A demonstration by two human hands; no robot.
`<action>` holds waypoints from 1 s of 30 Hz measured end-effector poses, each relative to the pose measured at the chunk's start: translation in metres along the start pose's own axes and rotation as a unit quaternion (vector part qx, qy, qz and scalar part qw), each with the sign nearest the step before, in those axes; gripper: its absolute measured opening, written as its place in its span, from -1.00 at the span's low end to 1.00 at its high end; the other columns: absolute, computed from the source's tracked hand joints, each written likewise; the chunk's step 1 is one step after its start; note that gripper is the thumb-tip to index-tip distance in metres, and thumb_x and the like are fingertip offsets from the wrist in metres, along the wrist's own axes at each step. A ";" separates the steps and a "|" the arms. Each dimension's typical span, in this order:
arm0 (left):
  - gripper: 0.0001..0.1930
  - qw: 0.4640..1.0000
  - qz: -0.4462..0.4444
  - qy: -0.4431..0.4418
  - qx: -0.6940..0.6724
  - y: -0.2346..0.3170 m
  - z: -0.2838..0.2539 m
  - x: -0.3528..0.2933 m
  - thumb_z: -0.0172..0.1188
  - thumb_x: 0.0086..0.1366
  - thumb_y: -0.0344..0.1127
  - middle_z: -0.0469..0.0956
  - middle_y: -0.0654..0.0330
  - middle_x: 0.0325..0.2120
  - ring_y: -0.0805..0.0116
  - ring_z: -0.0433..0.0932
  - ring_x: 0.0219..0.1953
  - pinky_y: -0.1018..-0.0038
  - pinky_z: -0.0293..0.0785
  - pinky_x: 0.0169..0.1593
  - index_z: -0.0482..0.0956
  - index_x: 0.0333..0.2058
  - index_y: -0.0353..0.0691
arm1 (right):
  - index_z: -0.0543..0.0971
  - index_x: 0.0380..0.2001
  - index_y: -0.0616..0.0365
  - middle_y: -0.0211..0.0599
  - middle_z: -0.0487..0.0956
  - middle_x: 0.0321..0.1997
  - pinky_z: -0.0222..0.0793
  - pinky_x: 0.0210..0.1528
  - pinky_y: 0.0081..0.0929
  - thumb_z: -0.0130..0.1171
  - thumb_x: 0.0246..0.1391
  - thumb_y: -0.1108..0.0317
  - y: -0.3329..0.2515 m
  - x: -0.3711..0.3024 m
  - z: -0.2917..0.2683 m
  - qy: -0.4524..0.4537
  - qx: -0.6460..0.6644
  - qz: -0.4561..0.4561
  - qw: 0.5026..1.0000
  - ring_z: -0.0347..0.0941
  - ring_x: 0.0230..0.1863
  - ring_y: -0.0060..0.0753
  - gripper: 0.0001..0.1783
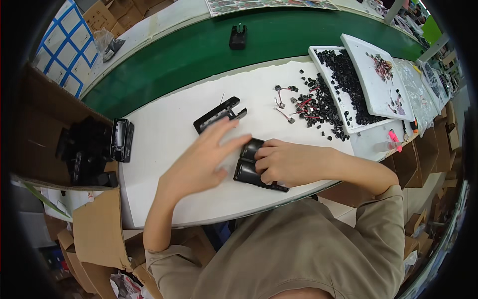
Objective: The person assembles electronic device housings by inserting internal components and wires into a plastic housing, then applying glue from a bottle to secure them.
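Note:
My right hand (294, 162) grips a black plastic housing (249, 167) with two rounded hollows, its fingers curled over the inner side. The housing lies on the white work sheet (169, 149) near the front edge. Just left of it, my left hand (201, 159) hovers slightly blurred, fingers spread and holding nothing that I can see. Beyond its fingertips rests another black casing (219, 114) with a thin wire or antenna sticking up. Part of this casing is hidden by the left hand.
Small black parts (311, 107) and wired connectors (285, 102) are strewn at the right, beside stacked white foam trays (381, 79). A cardboard box (94, 219) of black casings stands at the left. One black device (238, 37) sits on the green belt (184, 47).

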State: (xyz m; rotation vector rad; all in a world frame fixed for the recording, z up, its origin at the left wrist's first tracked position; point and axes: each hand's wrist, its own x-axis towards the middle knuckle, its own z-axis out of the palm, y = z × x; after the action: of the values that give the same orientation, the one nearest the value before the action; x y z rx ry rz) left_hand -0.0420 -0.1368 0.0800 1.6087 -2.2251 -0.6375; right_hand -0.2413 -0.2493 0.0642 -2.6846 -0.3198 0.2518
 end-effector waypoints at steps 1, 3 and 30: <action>-0.20 1.000 0.002 -0.027 -0.001 0.004 0.003 -0.004 0.23 -0.22 -0.54 0.11 0.00 0.16 -0.02 0.06 0.24 0.27 0.09 0.24 0.26 0.13 -0.08 | 0.53 -0.59 0.15 -0.39 0.47 -0.35 0.11 0.11 -0.24 0.15 -0.41 0.51 0.001 0.002 0.002 0.001 -0.002 -0.023 1.000 0.31 -0.07 -0.26 -0.86; -0.19 0.999 -0.015 -0.024 -0.036 0.010 0.013 -0.011 0.25 -0.22 -0.51 0.11 0.01 0.17 -0.01 0.05 0.24 0.27 0.09 0.24 0.25 0.14 -0.10 | 0.52 -0.64 0.20 -0.35 0.49 -0.44 0.06 0.19 -0.24 0.13 -0.44 0.54 0.001 0.010 -0.001 -0.006 0.021 -0.053 0.998 0.34 -0.05 -0.26 -0.89; -0.66 0.981 -0.129 0.144 0.031 0.005 0.053 0.023 0.30 -0.02 -0.27 0.49 0.06 -0.28 0.12 0.46 -0.21 0.35 0.39 -0.12 0.46 -0.29 -0.31 | 0.50 -0.36 0.31 -0.16 0.48 -0.41 0.37 -0.33 -0.40 0.03 -0.19 0.60 0.043 -0.059 0.030 0.433 0.107 0.302 0.842 0.44 -0.39 -0.22 -0.78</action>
State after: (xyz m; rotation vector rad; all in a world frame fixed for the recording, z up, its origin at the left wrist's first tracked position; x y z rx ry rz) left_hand -0.0801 -0.1486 0.0373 1.9043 -1.8633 -0.3712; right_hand -0.2965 -0.2913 0.0266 -2.2928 0.7848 -0.7056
